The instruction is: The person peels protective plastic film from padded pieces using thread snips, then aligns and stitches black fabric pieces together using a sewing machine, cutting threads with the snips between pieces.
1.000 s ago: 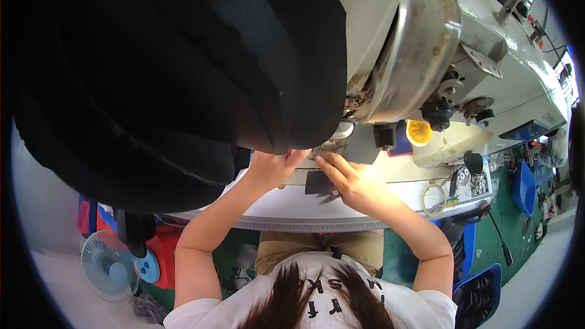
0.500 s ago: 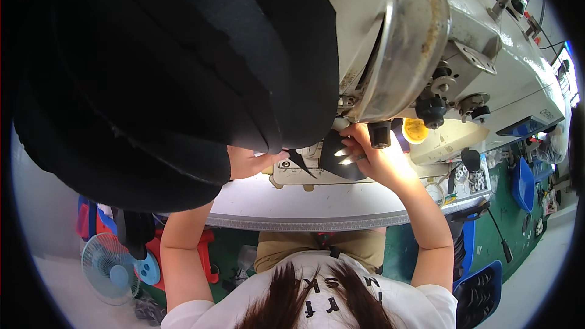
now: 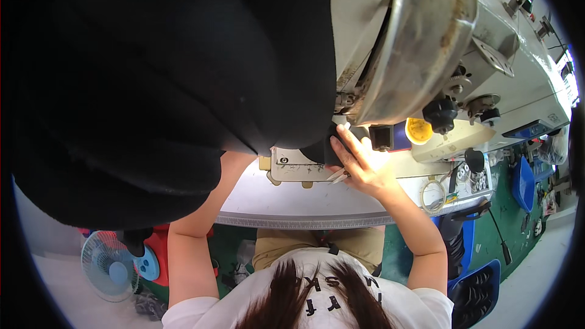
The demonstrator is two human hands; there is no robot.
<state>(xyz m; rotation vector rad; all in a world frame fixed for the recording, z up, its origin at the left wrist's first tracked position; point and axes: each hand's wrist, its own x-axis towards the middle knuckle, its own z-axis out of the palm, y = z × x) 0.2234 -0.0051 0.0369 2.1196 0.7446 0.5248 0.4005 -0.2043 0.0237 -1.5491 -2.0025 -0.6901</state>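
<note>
A large mass of black fabric (image 3: pixel 183 85) fills the upper left, in front of the white sewing machine (image 3: pixel 399 55). My left hand (image 3: pixel 239 159) reaches under its edge; the fingers are hidden there. My right hand (image 3: pixel 364 163) lies beside the machine's needle area, index and middle fingers stretched over a dark piece of fabric (image 3: pixel 315 151). Below its curled fingers stick out two pale pointed tips, seemingly of small thread snips (image 3: pixel 337 175) tucked in the hand. The needle itself cannot be made out.
A white table (image 3: pixel 292 198) with a ruler along its front edge lies before me. A yellow round container (image 3: pixel 418 130) stands under the machine's arm. Bobbins (image 3: pixel 478 176) sit in a tray at right. A fan (image 3: pixel 113 266) and blue crates (image 3: pixel 475 295) are on the floor.
My left hand has slipped out of sight under the black fabric, which has shifted. My right hand has turned, its fingers now stretched forward on the dark piece, which has moved left and up.
</note>
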